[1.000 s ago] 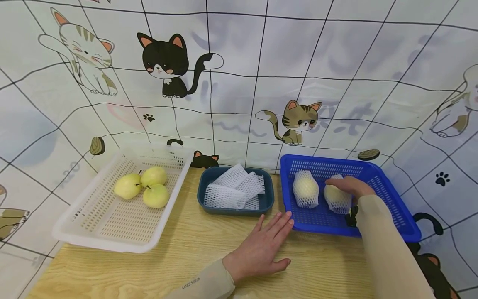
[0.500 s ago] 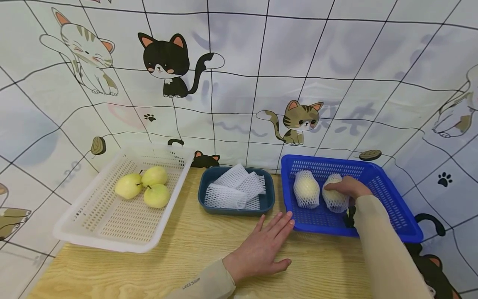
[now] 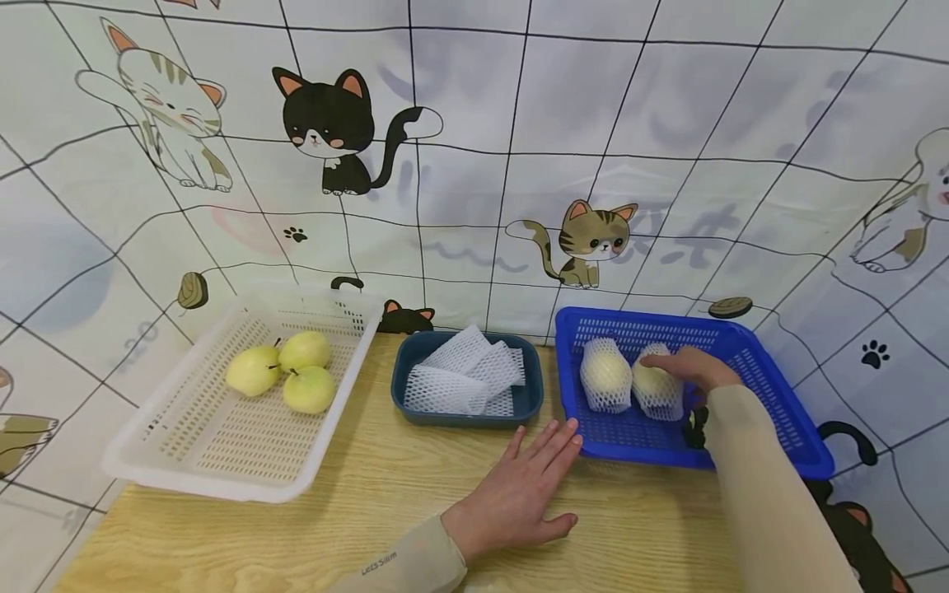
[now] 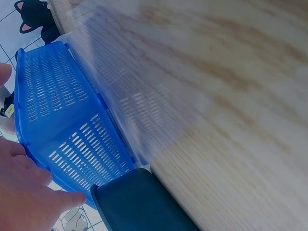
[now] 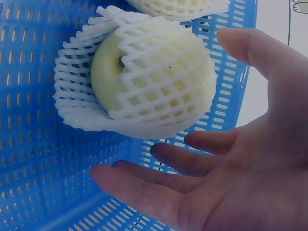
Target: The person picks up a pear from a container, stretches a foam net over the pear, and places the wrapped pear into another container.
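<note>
Both arms wear long beige sleeves [image 3: 771,502]. The left sleeve's cuff carries small dark lettering [image 3: 379,563], too tiny to read surely. At five o'clock of the right hand [image 3: 700,371], a dark strap [image 3: 695,427], perhaps the camera's, circles the wrist.

The left hand [image 3: 522,494] lies flat, palm down, near the front edge of the tabletop [image 3: 311,535], its fingers [image 3: 552,441] straight and spread, pointing away from the person. The right arm stretches forward along the right side; the right hand [image 3: 693,369] is relaxed, its fingers [image 5: 159,190] loosely extended with the thumb apart, gripping nothing.
</note>
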